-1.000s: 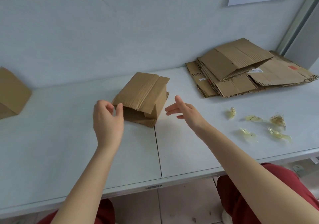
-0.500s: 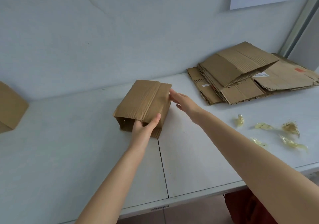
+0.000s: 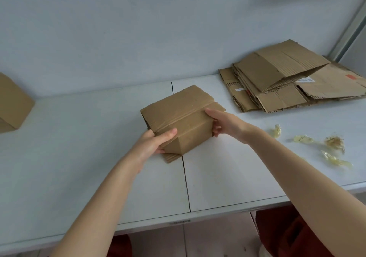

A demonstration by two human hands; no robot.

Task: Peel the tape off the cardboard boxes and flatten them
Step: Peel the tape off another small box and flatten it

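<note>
Cardboard box (image 3: 179,116) sits mid-table (image 3: 79,157), gripped at opposite ends: left hand (image 3: 152,144) and right hand (image 3: 223,124) each pinch the box (thumb on top), likely bracing it for flattening.

A plain workroom or packing area, not a home. A bare white table (image 3: 79,167) stands against a blank pale wall (image 3: 138,29), holding a stack of flattened cardboard boxes (image 3: 287,78) and crumpled scraps of peeled tape (image 3: 334,141).
</note>
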